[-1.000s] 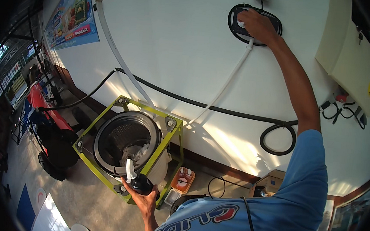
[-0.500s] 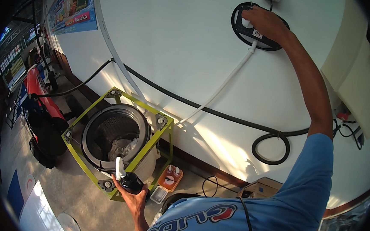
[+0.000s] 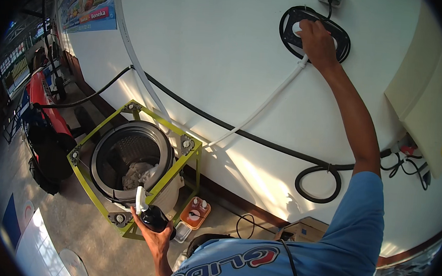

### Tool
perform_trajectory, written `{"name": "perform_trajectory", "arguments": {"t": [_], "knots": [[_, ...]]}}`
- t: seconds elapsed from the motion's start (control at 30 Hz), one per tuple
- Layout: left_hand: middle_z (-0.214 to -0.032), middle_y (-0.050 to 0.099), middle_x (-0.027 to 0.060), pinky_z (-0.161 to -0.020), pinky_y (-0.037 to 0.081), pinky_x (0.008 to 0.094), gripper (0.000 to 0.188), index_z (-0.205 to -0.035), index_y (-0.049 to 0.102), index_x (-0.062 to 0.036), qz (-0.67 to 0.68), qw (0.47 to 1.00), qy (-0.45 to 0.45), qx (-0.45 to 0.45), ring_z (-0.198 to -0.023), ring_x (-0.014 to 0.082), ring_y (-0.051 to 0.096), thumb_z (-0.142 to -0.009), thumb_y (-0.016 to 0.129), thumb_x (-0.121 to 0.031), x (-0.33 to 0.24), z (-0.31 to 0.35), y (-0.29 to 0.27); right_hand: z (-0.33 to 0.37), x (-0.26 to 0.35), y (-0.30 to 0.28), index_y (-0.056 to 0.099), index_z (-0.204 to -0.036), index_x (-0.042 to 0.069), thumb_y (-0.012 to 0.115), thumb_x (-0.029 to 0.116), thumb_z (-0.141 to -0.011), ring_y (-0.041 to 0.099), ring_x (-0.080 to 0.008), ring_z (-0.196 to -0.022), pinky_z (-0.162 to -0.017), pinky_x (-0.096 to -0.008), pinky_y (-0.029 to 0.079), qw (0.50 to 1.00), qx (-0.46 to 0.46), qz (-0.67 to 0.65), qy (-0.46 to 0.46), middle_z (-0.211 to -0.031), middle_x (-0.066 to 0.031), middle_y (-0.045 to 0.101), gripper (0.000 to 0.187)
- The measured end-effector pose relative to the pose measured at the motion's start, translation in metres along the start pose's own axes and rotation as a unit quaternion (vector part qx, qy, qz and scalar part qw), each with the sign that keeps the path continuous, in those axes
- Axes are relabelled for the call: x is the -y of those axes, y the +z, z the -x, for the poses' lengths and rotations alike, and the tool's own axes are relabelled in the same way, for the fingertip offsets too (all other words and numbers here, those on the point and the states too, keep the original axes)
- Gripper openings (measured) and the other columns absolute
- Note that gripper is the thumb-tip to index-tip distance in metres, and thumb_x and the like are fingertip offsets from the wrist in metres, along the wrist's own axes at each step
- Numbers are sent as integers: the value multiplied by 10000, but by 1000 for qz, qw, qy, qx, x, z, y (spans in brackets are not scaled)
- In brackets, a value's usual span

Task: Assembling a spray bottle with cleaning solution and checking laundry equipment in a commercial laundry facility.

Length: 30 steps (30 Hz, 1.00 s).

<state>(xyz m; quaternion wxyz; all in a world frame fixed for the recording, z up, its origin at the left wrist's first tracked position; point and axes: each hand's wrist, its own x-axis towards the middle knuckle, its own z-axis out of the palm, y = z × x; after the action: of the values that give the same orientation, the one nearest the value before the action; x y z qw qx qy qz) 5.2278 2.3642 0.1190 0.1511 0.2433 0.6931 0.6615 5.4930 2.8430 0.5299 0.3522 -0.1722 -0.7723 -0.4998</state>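
Observation:
My left hand [image 3: 154, 237] is closed around a black spray bottle [image 3: 155, 218] with a white trigger head [image 3: 141, 200], held by the near rim of the washer tub. Up on the wall, the fingers of my right hand [image 3: 318, 43] are closed at a white round knob [image 3: 297, 29] on a black control panel [image 3: 311, 16]. That hand covers the panel's middle; part of a second white knob shows beside it. The open washer tub [image 3: 96, 165], grey-rimmed with a perforated drum, stands in a yellow-green metal frame [image 3: 193, 159]. Crumpled pale cloth [image 3: 137, 175] lies inside the drum.
An orange container [image 3: 196, 212] with white caps stands right of the frame, beside a clear plastic tray [image 3: 182, 231]. A white pipe [image 3: 270, 98] and a dark hose [image 3: 261, 142] run along the wall. A cardboard box [image 3: 304, 229] sits at its foot. A red machine [image 3: 43, 94] stands left.
My right wrist has swung down and left at the panel, uncovering part of the second knob. The left hand keeps hold of the spray bottle. The whole view has shifted slightly.

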Motion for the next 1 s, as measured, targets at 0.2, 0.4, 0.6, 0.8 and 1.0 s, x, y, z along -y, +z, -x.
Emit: {"name": "perform_trajectory", "arguments": {"t": [0.2,0.4,0.6,0.8,1.0], "knots": [[-1542,426,190,-1183,410,456,1288,-1704,125,-154,49,998,-23,15,-1355,335,492,-644,849,-49,-19,3,-1,15,22,33,574,-994,73,837,148,-861,718,-295,-809,-692,-391,603,975,-152,-19,163,-898,-103,702,304],[-1406,494,182,-1106,453,427,1312,-1695,129,-131,-4,999,26,-29,-1210,314,544,-609,860,-58,-7,7,-13,18,38,43,587,-1014,74,850,151,-863,750,-297,-779,-657,-378,612,944,-212,-54,248,-894,-108,717,313],[-1304,532,157,-1059,483,408,1302,-1690,129,-114,-12,998,-15,-64,-1125,299,568,-600,840,-63,-24,23,-14,17,41,50,589,-1030,76,853,161,-865,753,-291,-765,-651,-384,612,932,-224,-66,279,-916,-103,727,323],[-1266,548,141,-1017,508,391,1296,-1689,135,-125,3,998,-14,-60,-1081,277,588,-596,825,-34,-16,30,-19,19,38,45,591,-1047,75,846,146,-868,747,-272,-749,-670,-377,599,926,-224,-99,287,-921,-93,727,319],[-1250,555,136,-996,525,381,1274,-1689,138,-125,-13,998,-10,-63,-1063,263,601,-615,813,-10,-18,31,-17,49,41,7,625,-1152,76,827,110,-880,688,-167,-617,-609,-326,539,892,-214,-189,351,-875,-55,715,341]]}}
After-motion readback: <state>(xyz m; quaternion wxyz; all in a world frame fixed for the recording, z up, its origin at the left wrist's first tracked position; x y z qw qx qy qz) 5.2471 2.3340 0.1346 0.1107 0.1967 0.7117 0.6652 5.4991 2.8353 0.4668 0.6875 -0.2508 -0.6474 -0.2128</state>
